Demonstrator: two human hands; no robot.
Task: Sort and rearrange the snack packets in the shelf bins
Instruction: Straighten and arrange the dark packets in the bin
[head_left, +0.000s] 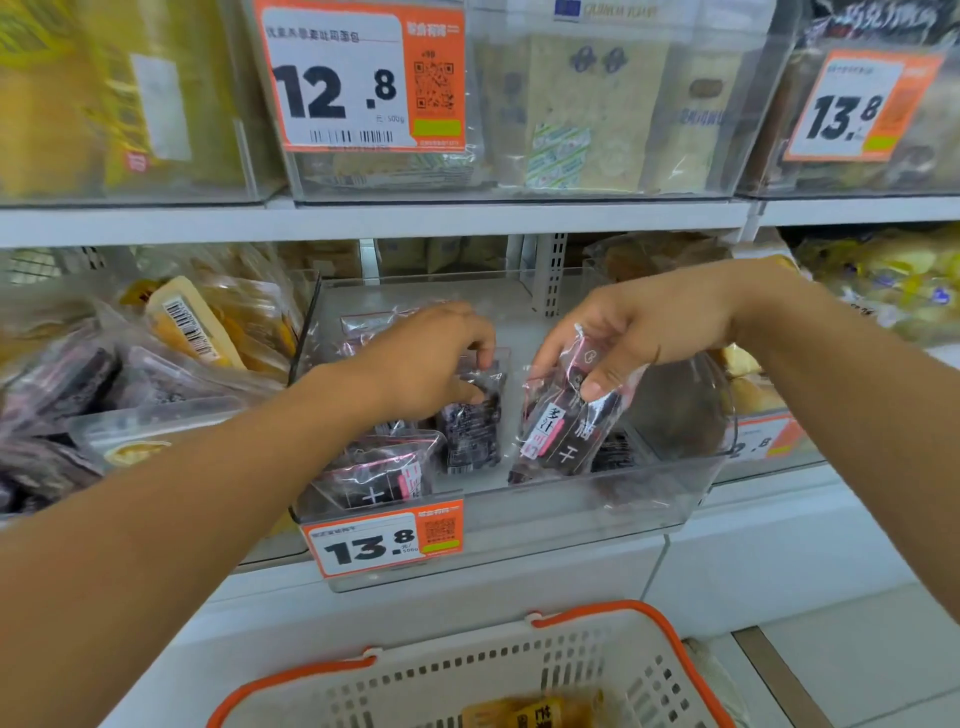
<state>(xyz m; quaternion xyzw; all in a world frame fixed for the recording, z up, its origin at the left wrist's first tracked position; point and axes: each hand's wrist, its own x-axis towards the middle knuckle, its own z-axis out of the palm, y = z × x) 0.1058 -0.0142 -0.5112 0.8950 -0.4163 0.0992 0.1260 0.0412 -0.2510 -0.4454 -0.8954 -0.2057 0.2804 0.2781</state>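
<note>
A clear plastic bin (597, 499) on the middle shelf holds several dark snack packets in clear wrap. My left hand (426, 364) reaches into the bin and grips one dark packet (470, 426) by its top. My right hand (639, 325) pinches another dark packet (558, 436) with white characters and a pink label, holding it upright inside the bin's right half. A third packet (379, 475) lies flat at the bin's front left, behind the 13.8 price tag (384, 540).
The bin to the left (130, 384) is piled with dark and yellow packets. Another bin at the right (769, 431) holds yellow snacks. Upper-shelf bins carry 12.8 and 13.8 tags. A beige basket with orange rim (519, 675) sits below, a yellow packet inside.
</note>
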